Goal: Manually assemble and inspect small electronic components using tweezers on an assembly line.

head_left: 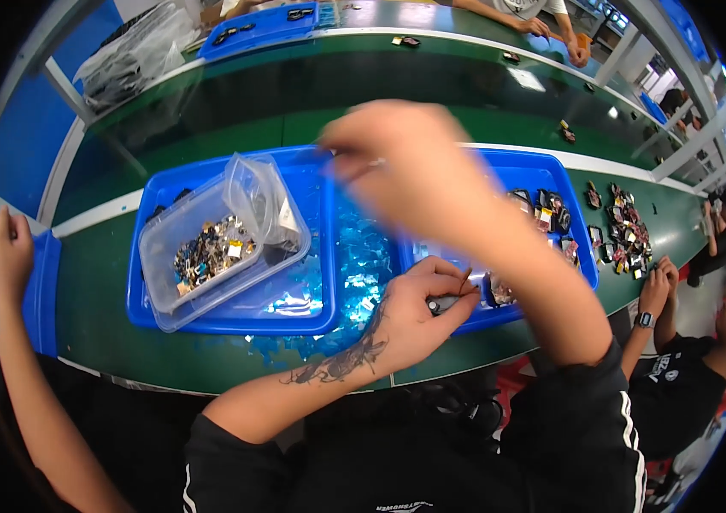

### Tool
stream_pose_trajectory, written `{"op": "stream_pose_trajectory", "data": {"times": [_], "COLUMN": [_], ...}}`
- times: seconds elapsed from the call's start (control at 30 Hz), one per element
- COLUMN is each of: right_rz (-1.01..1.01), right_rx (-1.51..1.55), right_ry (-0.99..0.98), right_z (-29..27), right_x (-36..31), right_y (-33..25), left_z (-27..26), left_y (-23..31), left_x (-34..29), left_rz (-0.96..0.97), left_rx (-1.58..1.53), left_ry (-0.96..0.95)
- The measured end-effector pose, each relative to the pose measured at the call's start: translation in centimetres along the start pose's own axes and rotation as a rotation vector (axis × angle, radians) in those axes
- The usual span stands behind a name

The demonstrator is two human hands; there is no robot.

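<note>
Gray part is sitting clamped between the thumb and fingers of the left hand, by the near edge of a blue tray, the tattooed forearm slanting inward. Blurred, the right hand is hovering farther out, its bare forearm crossing above the tray; whether its fingers are gripping anything cannot be told.

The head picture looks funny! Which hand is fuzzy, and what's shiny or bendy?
In the head view, the person's bare right hand is smeared, probably from motion; the bare left hand is clearer; thin blue scraps glare brightly; the long white rail looks curved, likely from the fisheye lens.
</note>
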State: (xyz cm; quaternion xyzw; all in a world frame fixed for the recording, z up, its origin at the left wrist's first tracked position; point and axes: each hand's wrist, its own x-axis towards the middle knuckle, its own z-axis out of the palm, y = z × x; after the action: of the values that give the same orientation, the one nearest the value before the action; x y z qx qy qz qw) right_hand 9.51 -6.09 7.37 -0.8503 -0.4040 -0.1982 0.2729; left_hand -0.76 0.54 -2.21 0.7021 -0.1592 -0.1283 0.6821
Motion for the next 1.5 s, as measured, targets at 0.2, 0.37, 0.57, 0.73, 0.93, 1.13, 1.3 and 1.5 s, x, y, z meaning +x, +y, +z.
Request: {"op": "stream_pose_trajectory", "data": {"times": [0.2, 0.37, 0.57, 0.73, 0.93, 1.13, 1.3, 1.5], "right_rz": [0.420, 0.325, 0.341, 0.394, 0.965, 0.890, 0.858, 0.754], "right_rx": [0.129, 0.081, -0.065, 0.047, 1.075, 1.108, 1.066, 0.715], "right_ry": [-0.274, -0.327, -0.307, -0.100, 0.022, 0.207, 0.230, 0.313], "right_z": [-1.9, 0.8, 2.2, 0.3, -4.8, -4.3, -3.6, -2.5], "right_x": [-6.8, -8.3, -9.1, -9.2, -13.9, -16.0, -16.4, -16.3], "right_y": [7.1, 6.4, 6.4, 5.9, 0.3, -2.2, -2.5, -3.2], "left_z": [0.6, 0.9, 0.9, 0.5, 0.1, 0.5, 0.9, 0.9], "left_y": [-0.6, 0.3, 0.2, 0.5, 0.7, 1.2, 0.3, 0.6], "left_x": [-0.2, -0.8, -0.7, -0.6, -0.9, -0.9, -0.8, -1.0], "left_rz": [0.276, 0.142, 0.265, 0.258, 0.228, 0.267, 0.305, 0.303], "left_rx": [-0.021, -0.167, -0.118, -0.222, -0.266, -0.104, -0.110, -0.035], "left_ry": [0.144, 0.176, 0.205, 0.209, 0.218, 0.233, 0.255, 0.279]}}
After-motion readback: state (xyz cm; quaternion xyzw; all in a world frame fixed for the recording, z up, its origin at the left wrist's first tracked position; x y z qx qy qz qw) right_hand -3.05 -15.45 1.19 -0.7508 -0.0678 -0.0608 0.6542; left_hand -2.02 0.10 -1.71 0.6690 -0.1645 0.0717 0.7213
